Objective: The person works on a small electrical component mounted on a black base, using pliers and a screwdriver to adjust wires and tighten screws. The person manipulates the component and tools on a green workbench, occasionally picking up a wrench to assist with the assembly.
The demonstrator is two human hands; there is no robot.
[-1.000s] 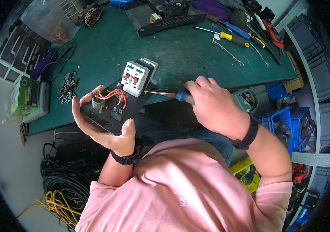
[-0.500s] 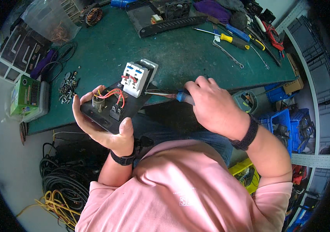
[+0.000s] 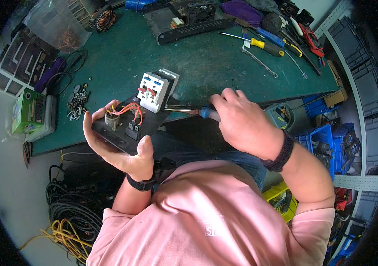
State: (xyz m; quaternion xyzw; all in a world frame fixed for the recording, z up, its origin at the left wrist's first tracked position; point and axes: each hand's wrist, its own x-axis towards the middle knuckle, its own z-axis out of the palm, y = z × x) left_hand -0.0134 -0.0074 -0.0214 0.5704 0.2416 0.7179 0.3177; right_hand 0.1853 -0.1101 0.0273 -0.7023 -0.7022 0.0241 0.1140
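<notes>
A black panel rests tilted in my left hand, whose fingers curl round its far side with the thumb at the near edge. It carries a white double breaker with red levers, a cylindrical metal connector with yellow and red wires, and a small black component. My right hand grips a screwdriver with a blue handle; its shaft reaches to the lower right edge of the breaker, where the tip is hard to make out.
On the green bench lie loose screws, wrenches, several screwdrivers, a perforated black housing and a green box. Blue crates stand right, coiled cables lower left.
Both hands, the panel and the screwdriver have shifted very slightly to the left. My grips look the same as before.
</notes>
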